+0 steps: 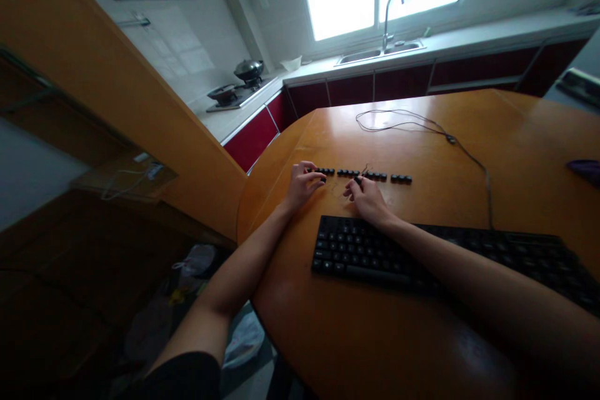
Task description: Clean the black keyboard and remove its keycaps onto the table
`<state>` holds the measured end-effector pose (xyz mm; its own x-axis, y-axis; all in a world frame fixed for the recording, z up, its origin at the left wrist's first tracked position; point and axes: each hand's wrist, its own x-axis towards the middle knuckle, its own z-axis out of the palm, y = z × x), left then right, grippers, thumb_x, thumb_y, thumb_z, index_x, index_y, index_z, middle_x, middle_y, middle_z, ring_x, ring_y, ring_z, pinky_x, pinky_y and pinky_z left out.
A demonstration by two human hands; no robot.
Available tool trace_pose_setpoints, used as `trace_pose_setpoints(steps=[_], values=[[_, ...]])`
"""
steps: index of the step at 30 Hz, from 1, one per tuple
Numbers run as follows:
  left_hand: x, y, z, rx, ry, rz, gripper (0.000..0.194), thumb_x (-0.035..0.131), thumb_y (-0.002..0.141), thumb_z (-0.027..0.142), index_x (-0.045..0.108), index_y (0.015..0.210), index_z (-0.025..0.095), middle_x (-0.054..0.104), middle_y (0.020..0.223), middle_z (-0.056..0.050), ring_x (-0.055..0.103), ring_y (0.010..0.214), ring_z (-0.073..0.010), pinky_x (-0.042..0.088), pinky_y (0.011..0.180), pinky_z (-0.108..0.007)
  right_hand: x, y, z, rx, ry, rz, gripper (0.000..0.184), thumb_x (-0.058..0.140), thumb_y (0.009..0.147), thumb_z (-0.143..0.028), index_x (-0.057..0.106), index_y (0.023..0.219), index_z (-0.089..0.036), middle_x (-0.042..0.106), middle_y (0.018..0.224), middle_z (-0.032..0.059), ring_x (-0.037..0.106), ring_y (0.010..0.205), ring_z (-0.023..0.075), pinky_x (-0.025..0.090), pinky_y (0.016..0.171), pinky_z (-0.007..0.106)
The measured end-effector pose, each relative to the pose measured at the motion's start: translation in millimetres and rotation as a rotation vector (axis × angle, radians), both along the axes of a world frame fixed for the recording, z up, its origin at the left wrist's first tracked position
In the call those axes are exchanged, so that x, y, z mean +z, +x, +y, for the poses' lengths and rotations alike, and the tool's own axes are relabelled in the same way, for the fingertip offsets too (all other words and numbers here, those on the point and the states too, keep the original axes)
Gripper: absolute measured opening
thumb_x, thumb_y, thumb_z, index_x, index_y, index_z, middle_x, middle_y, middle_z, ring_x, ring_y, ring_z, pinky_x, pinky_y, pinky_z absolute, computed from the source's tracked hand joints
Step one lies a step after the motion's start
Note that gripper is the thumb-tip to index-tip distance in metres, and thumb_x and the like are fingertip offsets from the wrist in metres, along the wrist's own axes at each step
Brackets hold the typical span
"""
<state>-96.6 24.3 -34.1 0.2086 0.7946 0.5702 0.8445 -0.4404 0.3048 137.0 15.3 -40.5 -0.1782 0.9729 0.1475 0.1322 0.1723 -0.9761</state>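
A black keyboard (pixel 422 256) lies on the round orange wooden table (pixel 375 337), its cable (pixel 412 124) looping away toward the far edge. Beyond the keyboard, a row of loose black keycaps (pixel 375 175) runs left to right. My left hand (pixel 304 184) rests at the row's left end, fingers curled and pinching a keycap. My right hand (pixel 368 197) sits near the middle of the row, fingertips pressed together on another keycap.
A purple object (pixel 585 169) lies at the table's right edge. Behind are red kitchen cabinets, a sink with tap (pixel 389 19) under a bright window, and a stove with pans (pixel 239 84). Bags (pixel 201 281) lie on the floor at left.
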Motion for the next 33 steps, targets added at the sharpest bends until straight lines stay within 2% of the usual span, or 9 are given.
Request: trace_pose_setpoints(steps=[3,7,14,19,33], values=[[-2.7,-15.7,6.2,0.133,-0.068,0.064,0.012,0.081,0.084,0.029,0.082,0.096,0.027,0.059,0.115,-0.007,0.050,0.111,-0.0263,0.041,0.104,-0.045,-0.5,0.1,-0.3,0.009,-0.001,-0.033,0.025,0.049,0.096,-0.032,0.062,0.078,-0.020,0.073,0.079,0.0072,0.065,0.070,0.0182,0.049,0.067,0.029],[-4.7,-20.7,8.7,0.205,-0.088,0.090,0.016,0.081,0.084,0.030,0.083,0.100,0.028,0.059,0.113,-0.007,0.048,0.109,-0.0272,0.041,0.102,-0.045,0.3,0.1,-0.6,0.018,0.000,-0.036,0.026,0.049,0.096,-0.031,0.063,0.078,-0.019,0.074,0.079,0.0074,0.065,0.070,0.0183,0.049,0.068,0.029],[-5.7,-21.5,11.0,0.225,-0.101,0.115,0.023,0.078,0.086,0.031,0.081,0.109,0.030,0.060,0.113,-0.007,0.048,0.107,-0.0273,0.042,0.101,-0.044,1.0,-0.9,0.0,0.047,0.017,-0.027,0.027,0.049,0.097,-0.031,0.063,0.077,-0.019,0.074,0.080,0.0072,0.065,0.070,0.0173,0.049,0.069,0.028],[-5.5,-22.9,11.2,0.229,-0.087,0.106,0.035,0.081,0.083,0.027,0.077,0.118,0.030,0.060,0.115,-0.007,0.049,0.107,-0.0273,0.043,0.103,-0.045,0.1,-1.7,-0.3,0.045,0.012,-0.032,0.027,0.050,0.096,-0.032,0.064,0.077,-0.019,0.074,0.081,0.0072,0.065,0.070,0.0172,0.048,0.069,0.028],[-3.6,-19.2,8.6,0.270,-0.086,0.087,0.040,0.081,0.082,0.032,0.073,0.121,0.027,0.057,0.120,-0.008,0.050,0.113,-0.0291,0.042,0.106,-0.043,2.5,-0.7,-1.2,0.066,0.010,-0.043,0.027,0.051,0.095,-0.031,0.066,0.076,-0.018,0.074,0.080,0.0078,0.064,0.069,0.0173,0.048,0.068,0.029]])
